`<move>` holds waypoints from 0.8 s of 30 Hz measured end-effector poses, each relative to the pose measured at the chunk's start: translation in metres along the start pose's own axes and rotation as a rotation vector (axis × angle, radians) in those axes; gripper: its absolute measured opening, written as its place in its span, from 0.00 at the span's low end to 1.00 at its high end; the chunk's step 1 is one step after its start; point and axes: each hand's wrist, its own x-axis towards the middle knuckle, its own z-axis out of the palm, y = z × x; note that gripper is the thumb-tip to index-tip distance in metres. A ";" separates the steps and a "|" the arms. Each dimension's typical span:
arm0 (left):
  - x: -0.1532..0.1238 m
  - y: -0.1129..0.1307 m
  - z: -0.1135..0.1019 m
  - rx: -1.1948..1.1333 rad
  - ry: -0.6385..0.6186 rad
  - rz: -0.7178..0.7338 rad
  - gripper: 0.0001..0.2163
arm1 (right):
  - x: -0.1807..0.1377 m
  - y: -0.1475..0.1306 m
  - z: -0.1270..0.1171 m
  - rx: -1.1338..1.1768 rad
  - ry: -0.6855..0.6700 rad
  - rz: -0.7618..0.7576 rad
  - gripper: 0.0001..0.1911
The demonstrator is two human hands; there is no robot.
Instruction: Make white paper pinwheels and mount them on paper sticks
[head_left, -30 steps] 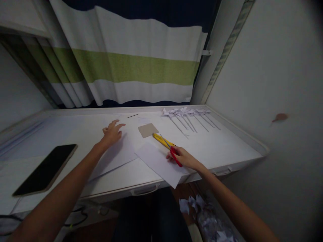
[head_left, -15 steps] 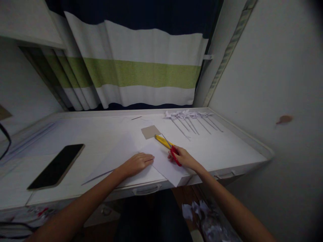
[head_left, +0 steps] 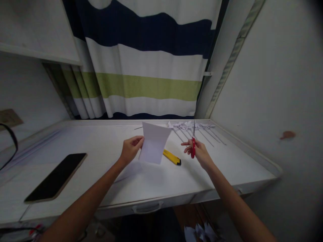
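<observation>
My left hand (head_left: 130, 149) pinches the left edge of a white sheet of paper (head_left: 154, 142) and holds it upright above the white desk (head_left: 101, 148). To its right, my right hand (head_left: 198, 151) grips red-handled scissors (head_left: 193, 144) with the blades pointing straight up. A yellow utility knife (head_left: 171, 157) lies flat on the desk between the two hands, partly behind the paper.
A row of several white paper pinwheels on sticks (head_left: 194, 127) lies at the back right. A dark phone (head_left: 57, 177) rests at the left. Another paper sheet (head_left: 128, 169) lies under my left wrist. A striped curtain (head_left: 146, 67) hangs behind; a wall (head_left: 277, 84) closes the right side.
My left hand took the sheet off the desk and raised it upright. My right hand lifted the scissors and turned them blades-up. The view tilted upward.
</observation>
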 end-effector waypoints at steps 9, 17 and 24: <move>0.019 -0.035 0.021 -0.222 0.102 -0.252 0.12 | 0.044 0.016 0.070 0.180 -0.054 -0.003 0.19; 0.020 -0.073 0.008 -0.175 -0.022 -0.330 0.15 | 0.084 0.039 0.119 0.173 -0.003 0.036 0.11; -0.019 -0.090 -0.051 0.420 -0.490 -0.177 0.18 | 0.097 0.054 0.109 0.143 0.072 0.082 0.12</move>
